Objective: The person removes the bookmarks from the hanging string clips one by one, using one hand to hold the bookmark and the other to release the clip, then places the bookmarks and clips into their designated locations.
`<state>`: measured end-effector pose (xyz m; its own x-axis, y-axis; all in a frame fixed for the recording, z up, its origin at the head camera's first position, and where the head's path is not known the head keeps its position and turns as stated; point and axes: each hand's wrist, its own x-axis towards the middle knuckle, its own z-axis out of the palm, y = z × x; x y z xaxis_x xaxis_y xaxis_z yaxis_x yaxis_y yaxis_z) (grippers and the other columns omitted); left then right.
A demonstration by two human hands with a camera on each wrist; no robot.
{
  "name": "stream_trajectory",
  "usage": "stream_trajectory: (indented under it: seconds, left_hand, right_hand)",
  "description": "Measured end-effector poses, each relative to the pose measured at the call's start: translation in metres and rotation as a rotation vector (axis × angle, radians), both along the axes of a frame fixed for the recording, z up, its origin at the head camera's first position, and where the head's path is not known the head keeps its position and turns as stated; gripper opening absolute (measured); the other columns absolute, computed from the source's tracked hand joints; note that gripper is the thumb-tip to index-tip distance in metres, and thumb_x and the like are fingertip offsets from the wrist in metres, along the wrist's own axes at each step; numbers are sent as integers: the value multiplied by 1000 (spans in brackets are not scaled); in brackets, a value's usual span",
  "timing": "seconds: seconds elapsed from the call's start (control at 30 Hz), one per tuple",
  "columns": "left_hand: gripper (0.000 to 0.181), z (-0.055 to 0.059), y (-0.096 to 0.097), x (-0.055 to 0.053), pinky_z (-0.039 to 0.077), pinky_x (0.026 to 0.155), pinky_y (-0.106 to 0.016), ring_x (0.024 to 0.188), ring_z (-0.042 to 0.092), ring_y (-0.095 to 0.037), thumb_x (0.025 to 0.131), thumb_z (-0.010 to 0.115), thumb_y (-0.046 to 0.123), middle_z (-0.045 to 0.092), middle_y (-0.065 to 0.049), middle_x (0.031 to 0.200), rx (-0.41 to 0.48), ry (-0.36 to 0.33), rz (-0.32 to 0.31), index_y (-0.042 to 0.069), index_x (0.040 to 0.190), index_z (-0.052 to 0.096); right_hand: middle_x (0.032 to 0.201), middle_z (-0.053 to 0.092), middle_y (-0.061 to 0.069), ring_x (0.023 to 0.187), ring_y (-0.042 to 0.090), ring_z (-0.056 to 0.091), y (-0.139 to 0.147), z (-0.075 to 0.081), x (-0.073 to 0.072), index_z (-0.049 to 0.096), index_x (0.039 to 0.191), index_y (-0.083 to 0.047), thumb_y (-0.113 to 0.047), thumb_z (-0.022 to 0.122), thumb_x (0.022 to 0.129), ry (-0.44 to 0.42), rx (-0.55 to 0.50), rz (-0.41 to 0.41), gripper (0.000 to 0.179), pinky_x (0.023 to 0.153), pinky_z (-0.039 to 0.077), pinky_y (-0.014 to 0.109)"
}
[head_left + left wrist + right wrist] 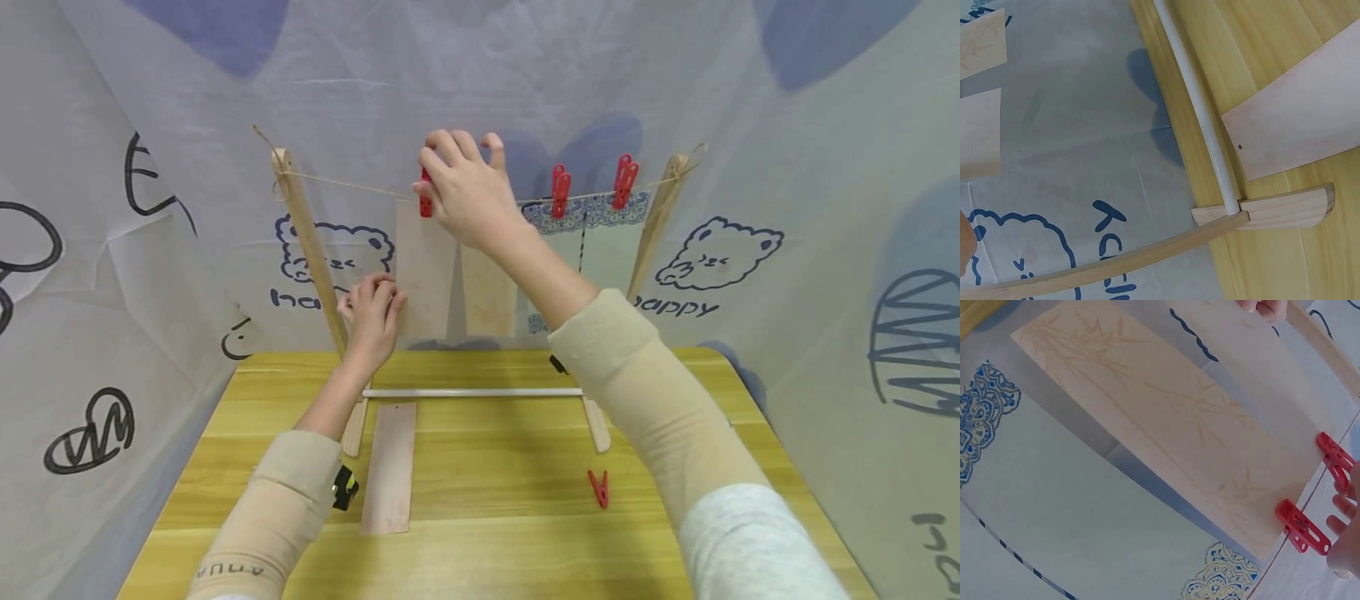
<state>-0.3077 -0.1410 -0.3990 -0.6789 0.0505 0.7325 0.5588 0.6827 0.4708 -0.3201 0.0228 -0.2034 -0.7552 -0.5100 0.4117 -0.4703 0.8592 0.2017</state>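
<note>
My right hand [472,196] is up at the string, pinching a red clothespin [425,200] at the top of a pale pinkish paper strip [423,267]. Just right of that strip hangs a bamboo-patterned strip [1147,419], with another red clothespin [1300,526] at its top. My left hand [371,312] is lower, beside the left wooden post, its fingers loosely bent with their tips right at the pinkish strip's left edge. Farther right, a pale green sheet [611,250] with blue lace-pattern borders hangs from two red clothespins [624,182].
A thin string [341,181] runs between two wooden posts [660,217], joined low down by a white rod [472,392]. On the wooden table [495,500] lie a pinkish strip [390,467], a loose red clothespin [599,489] and a small black object [344,487]. Printed cloth [360,75] encloses the back and sides.
</note>
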Motion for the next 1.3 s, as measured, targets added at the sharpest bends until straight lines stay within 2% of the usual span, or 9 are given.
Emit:
stream_trajectory:
  seconds: [0.07, 0.2, 0.33, 0.57, 0.83, 1.07, 1.3]
  left_hand:
    - [37, -1, 0, -1, 11, 89, -56, 98, 37, -36, 96, 38, 33, 47, -18, 110, 11, 32, 1, 0, 86, 51]
    - [40, -2, 0, -1, 10, 91, -55, 99, 37, -36, 95, 37, 37, 47, -16, 110, 25, 35, -10, 0, 87, 51]
    - [31, -1, -1, 0, 10, 89, -58, 100, 37, -39, 95, 43, 27, 46, -20, 111, 21, 15, -20, -2, 87, 52]
    - [19, 0, -1, 1, 10, 90, -56, 102, 37, -38, 92, 50, 17, 47, -18, 112, 21, -10, -20, -1, 86, 53]
    - [30, 0, -1, 0, 10, 90, -56, 102, 37, -38, 94, 44, 27, 47, -18, 111, 27, 15, -26, -1, 85, 53]
    - [35, 0, -3, 1, 9, 91, -56, 103, 37, -37, 94, 40, 31, 47, -18, 112, 24, 7, -20, 0, 86, 53]
    - [36, 0, -4, 1, 9, 91, -56, 104, 37, -37, 94, 39, 32, 47, -18, 113, 21, 2, -18, 0, 87, 53]
  right_hand:
    - [139, 31, -2, 130, 18, 20, -1, -1, 0, 44, 124, -20, -41, 29, 98, 11, -24, 17, 37, 99, 7, 46]
    - [135, 36, -2, 128, 18, 23, -1, -3, -1, 49, 118, -19, -38, 34, 98, 53, -66, 68, 31, 99, 9, 46]
    - [130, 40, -2, 125, 17, 27, -1, -3, 0, 53, 113, -18, -37, 36, 98, 99, -90, 119, 29, 98, 11, 45]
    - [125, 45, -1, 123, 18, 31, 1, -4, 0, 56, 109, -17, -33, 38, 98, 172, -136, 171, 26, 97, 12, 44]
    - [124, 47, 0, 121, 18, 34, 3, -6, 0, 58, 106, -16, -32, 39, 98, 261, -180, 202, 26, 96, 13, 44]
    - [118, 50, 2, 116, 20, 39, 4, -7, -1, 60, 102, -15, -30, 43, 97, 346, -242, 249, 23, 95, 15, 44]
    - [119, 50, 3, 116, 21, 39, 6, -6, -1, 59, 103, -14, -30, 40, 98, 371, -266, 249, 26, 96, 15, 44]
